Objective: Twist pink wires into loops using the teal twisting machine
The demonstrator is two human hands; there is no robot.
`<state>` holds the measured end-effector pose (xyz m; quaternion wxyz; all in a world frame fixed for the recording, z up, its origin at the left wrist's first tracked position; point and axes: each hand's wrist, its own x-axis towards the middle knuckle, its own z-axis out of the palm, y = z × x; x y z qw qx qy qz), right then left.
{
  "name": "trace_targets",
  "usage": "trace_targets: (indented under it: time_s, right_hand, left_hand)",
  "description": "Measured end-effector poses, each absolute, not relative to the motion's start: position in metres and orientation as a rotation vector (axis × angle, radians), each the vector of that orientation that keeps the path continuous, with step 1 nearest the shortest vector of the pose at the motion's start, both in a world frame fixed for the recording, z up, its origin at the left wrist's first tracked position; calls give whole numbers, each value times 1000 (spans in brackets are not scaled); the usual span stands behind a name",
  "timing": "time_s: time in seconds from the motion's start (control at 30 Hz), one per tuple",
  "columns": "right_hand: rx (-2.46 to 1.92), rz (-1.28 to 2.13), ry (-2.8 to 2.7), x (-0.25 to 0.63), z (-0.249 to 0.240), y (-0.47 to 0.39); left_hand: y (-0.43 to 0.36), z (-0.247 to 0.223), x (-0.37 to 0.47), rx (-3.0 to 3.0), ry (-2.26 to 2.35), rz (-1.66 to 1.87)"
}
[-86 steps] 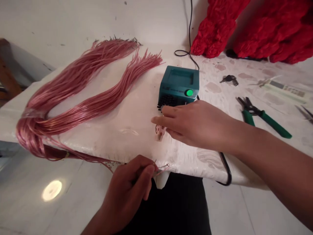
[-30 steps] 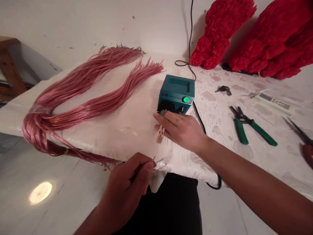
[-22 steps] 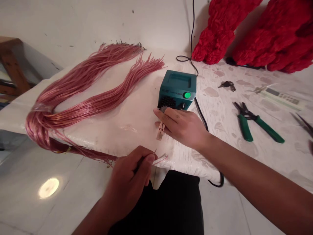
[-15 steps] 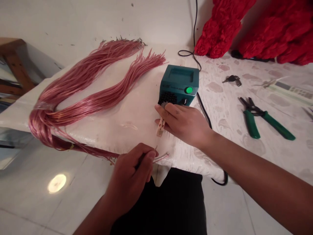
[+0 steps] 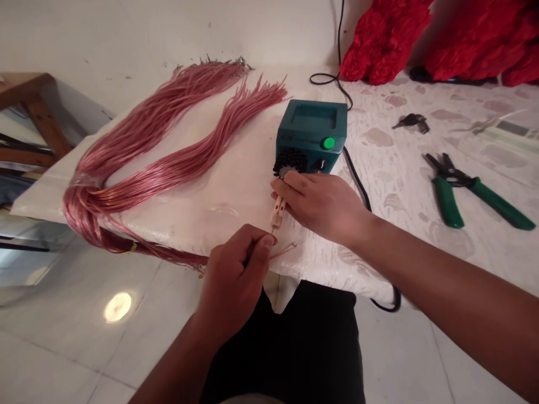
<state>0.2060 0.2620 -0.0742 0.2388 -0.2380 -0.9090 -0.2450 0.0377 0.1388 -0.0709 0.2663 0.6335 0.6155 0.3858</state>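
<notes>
Across the plastic-covered, white patterned bench (image 5: 214,196), a long bundle of glossy pink wires (image 5: 168,174) sprawls on the left, spilling over the front edge. The right hand (image 5: 322,207) grips a small, pale, slotted clip (image 5: 277,217) in its fingers, before the boxy teal machine (image 5: 312,126) with a green button. At the front edge, the closed left hand (image 5: 238,275) pinches a thin pink wire (image 5: 283,252); one tip points up at the clip's near end, between the hands.
</notes>
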Motion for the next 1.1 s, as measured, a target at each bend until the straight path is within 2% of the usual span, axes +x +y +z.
trace_targets:
  time_s: [1.1]
  right_hand:
    - [-688, -667, -2552, 205, -69, 257]
  left_hand:
    - [146, -64, 45, 1563, 1701, 1011]
